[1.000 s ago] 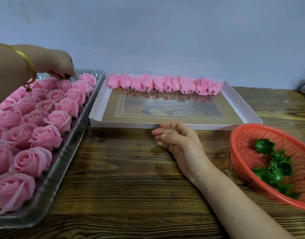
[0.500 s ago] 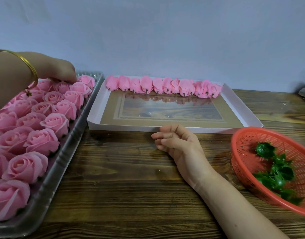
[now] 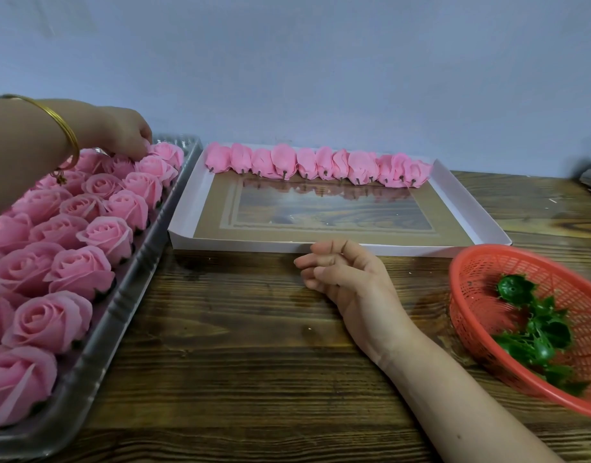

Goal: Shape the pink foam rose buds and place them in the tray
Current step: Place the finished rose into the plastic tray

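Roses (image 3: 86, 235) in pink foam fill the clear plastic tray (image 3: 142, 275) on the left of the wooden table (image 3: 237, 345). The left hand (image 3: 123, 133), gold bangle (image 3: 68, 135) on its wrist, reaches to that tray's far end, fingertips down among the flowers; whether they grip one I cannot tell. The right hand (image 3: 350, 282) rests on the table, fingers loosely curled, holding nothing, just before the white tray (image 3: 240, 246), where shaped buds (image 3: 315, 163) line the far wall. A red basket (image 3: 481, 262) of green calyxes (image 3: 534, 329) sits right.

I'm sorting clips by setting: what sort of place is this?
Likely a craft table for artificial flowers: a clear tray of pink foam roses, a white cardboard tray holding a row of buds, a red basket of green calyxes.
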The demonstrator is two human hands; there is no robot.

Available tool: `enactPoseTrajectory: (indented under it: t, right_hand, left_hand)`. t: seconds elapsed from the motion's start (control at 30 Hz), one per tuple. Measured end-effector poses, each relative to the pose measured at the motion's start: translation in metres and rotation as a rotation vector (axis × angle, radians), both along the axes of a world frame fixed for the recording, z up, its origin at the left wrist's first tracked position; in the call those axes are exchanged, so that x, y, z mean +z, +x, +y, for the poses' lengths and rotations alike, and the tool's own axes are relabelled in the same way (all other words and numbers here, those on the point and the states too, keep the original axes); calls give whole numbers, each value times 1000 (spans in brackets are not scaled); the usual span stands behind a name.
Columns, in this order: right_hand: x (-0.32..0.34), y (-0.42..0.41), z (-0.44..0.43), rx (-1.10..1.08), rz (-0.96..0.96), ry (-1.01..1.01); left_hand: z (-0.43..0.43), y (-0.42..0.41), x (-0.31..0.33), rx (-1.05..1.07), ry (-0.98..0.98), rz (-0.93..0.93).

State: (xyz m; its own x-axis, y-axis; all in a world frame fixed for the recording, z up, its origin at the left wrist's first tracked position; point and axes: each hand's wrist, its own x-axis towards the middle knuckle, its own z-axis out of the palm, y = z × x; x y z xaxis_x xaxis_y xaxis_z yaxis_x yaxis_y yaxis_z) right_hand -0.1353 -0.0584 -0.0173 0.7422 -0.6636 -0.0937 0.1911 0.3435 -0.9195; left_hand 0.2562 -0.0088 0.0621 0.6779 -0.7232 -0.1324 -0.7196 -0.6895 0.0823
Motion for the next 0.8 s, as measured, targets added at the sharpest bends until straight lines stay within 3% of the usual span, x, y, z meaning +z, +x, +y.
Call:
enactPoseTrajectory:
  t: [0.27, 0.8]
  right_hand:
    - [0, -1, 0, 9, 4, -13]
    - [-1, 0, -1, 6, 10, -27]
  left_hand:
    - [-2, -3, -6, -5, -9, -135]
    - [-1, -1, -2, -27, -8, -152]
